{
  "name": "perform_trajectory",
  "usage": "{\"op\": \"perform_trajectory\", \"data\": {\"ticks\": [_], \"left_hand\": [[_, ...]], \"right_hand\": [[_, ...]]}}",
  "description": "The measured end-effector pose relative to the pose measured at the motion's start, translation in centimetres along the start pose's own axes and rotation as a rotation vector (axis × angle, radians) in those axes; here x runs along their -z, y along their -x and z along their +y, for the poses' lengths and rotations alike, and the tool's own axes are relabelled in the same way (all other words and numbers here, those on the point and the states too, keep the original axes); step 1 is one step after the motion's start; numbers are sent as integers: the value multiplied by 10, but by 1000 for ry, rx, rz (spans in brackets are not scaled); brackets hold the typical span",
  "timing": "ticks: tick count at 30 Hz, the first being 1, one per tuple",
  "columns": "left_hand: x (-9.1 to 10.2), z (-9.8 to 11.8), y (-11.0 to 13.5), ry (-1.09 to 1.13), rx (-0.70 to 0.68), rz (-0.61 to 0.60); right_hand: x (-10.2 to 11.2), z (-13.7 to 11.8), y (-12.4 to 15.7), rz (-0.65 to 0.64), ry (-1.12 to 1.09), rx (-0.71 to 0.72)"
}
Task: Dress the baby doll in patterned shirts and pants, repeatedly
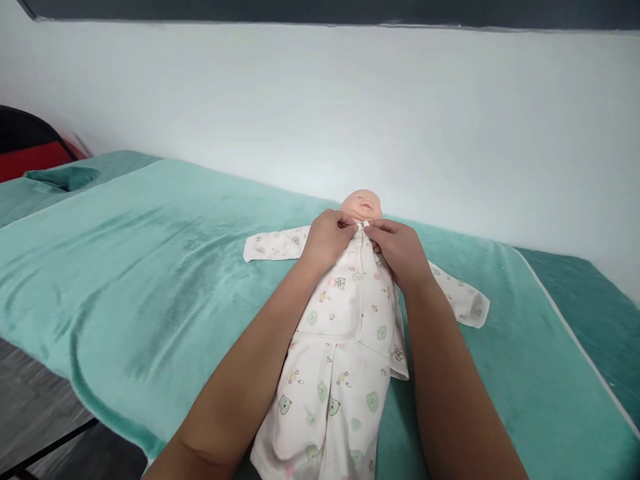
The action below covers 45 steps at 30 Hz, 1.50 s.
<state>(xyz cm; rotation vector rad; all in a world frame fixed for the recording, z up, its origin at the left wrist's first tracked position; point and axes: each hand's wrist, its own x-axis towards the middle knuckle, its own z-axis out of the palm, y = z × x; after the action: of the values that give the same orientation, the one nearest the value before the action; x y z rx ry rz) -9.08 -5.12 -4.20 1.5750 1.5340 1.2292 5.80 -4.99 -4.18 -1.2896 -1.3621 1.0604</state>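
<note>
A baby doll (363, 201) lies on its back, dressed in a white long-sleeved baby jacket (333, 310) printed with small animals and green shapes. Matching white pants (325, 400) cover its lower part. At the neck, my left hand (330, 233) pinches one side of the jacket's collar. Opposite it, my right hand (397, 247) pinches the other side, fingertips close to those of the left. Any fastener between the fingers is too small to make out. Both sleeves stretch outward, and no doll hands show at the cuffs.
A light green blanket (145, 267) covers the table, over a darker green cloth (575, 287) visible at the right. White wall (320, 100) rises directly behind. A red and black chair (35, 147) stands at the far left. Below the left edge lies grey floor (35, 400).
</note>
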Motion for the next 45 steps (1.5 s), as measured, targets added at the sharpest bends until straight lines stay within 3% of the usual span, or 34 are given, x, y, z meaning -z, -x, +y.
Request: {"op": "perform_trajectory", "data": {"ticks": [6,18,21,26,29,34,38,45], "left_hand": [[1,-1,0,51,18,-21],[5,-3,1,102,49,-72],[5,-2,1,97,70,-61],[4,-5,1,135,124,-75],[3,-8,0,152,69,-48],[3,-11,1,140,-22,-72],[5,-12,5,124,-12,-70],[5,-16,8,45,-154,-74]], "right_hand": [[-1,-5,4,-72,90,62],[-10,-13,6,-85,588,235],[-8,-12,7,-115,543,231],[0,-9,7,-157,289,140],[5,-3,5,-174,109,100],[2,8,-1,-26,-37,114],[-5,10,2,72,95,199],[-7,10,10,152,349,367]]}}
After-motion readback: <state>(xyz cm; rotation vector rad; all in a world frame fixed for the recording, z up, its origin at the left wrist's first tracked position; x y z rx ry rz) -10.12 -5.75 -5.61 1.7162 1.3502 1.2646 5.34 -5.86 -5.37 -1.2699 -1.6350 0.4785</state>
